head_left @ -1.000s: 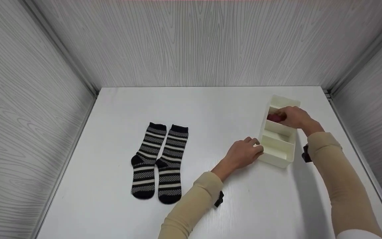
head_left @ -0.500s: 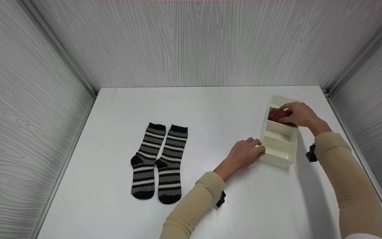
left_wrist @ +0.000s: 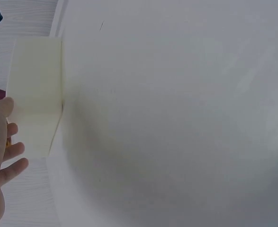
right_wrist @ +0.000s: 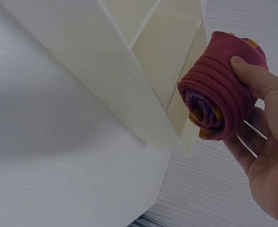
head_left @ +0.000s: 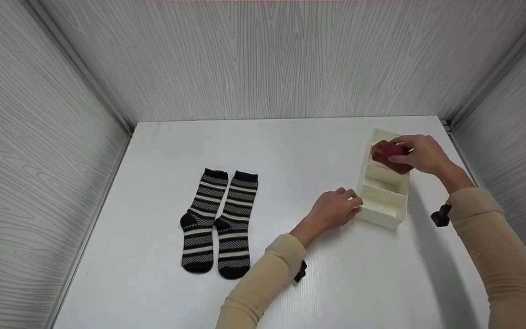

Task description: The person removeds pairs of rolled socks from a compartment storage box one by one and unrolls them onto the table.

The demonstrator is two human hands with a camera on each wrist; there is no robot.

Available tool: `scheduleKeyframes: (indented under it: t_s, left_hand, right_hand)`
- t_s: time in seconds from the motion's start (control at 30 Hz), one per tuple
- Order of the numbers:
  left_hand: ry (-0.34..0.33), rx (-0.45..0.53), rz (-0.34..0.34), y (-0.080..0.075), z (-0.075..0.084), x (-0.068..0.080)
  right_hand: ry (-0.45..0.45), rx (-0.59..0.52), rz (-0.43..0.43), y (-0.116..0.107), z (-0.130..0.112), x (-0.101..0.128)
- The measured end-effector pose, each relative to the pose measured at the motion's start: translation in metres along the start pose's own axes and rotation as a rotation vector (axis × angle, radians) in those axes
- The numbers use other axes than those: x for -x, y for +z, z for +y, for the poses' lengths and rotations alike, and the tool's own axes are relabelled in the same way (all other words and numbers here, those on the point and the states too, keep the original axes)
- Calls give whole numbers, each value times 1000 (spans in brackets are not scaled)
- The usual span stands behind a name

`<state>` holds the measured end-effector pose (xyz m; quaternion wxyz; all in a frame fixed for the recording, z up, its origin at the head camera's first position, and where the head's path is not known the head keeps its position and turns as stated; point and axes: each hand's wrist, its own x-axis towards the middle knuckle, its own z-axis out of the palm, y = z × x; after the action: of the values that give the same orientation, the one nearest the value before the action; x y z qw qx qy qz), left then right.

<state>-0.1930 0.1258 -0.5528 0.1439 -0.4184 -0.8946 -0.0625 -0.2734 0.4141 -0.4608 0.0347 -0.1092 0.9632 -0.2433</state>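
A cream box with three compartments (head_left: pixel 384 194) stands at the right of the white table. My right hand (head_left: pixel 420 153) grips a rolled dark red sock bundle (head_left: pixel 388 155) lifted above the box's far compartment; the right wrist view shows the roll (right_wrist: pixel 221 85) pinched between thumb and fingers beside the box dividers (right_wrist: pixel 143 61). My left hand (head_left: pixel 336 210) rests against the box's near left corner, fingers curled on its wall; in the left wrist view the box side (left_wrist: pixel 34 94) sits by my fingers (left_wrist: pixel 6 161).
A pair of black socks with grey and cream stripes (head_left: pixel 219 224) lies flat at the table's left middle. Grey wood-grain walls enclose the table (head_left: pixel 290 151) at the back and both sides.
My right hand has lifted the red sock roll up out of the far compartment and drawn it slightly right. The left hand stays at the box corner.
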Motion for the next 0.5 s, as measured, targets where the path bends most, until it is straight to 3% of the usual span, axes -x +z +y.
scheduleKeyframes:
  t_s: [0.23,0.5]
  left_hand:
    - [-60,25,3,-9,-20,12]
    - [-234,204,24,-24,-48,26]
  right_hand:
    - [-80,-43,51,7,-20,6]
    - [-242,12,116,29,-54,13]
